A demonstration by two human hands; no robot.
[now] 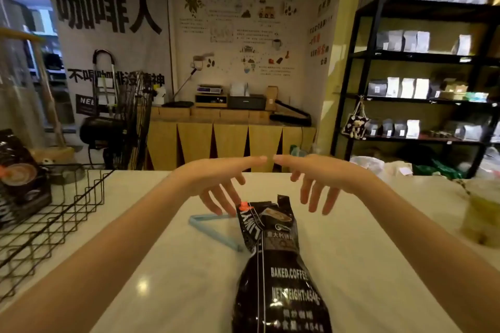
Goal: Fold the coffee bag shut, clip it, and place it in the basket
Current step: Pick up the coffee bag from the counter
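Coffee bag [273,265], black with white print, lies flat on the pale tabletop [167,265], its bottom end near the camera and its crumpled open top pointing far. Top end is unfolded and unclipped.

Left hand [216,184] hovers over the far left corner of the bag top, fingers spread wide and curled downward, holding nothing. Fingertips sit just above the bag's orange mark; whether they touch it I cannot tell.

Right hand [316,184] hovers just beyond and right of the bag top, fingers also spread wide and pointing down, holding nothing, clear of the bag. The two thumbs point at each other, tips close but apart.

Clip [213,232], light blue and long, lies open in a V on the tabletop just left of the bag top, one arm running under the left fingertips, the other ending against the bag's left edge.

Basket [51,219], black wire, stands at the left edge of the tabletop, well apart from the bag. Inside it, at its far left, a second dark coffee pack [19,178] stands upright.

Drink cup [481,213], blurred, stands at the right edge.
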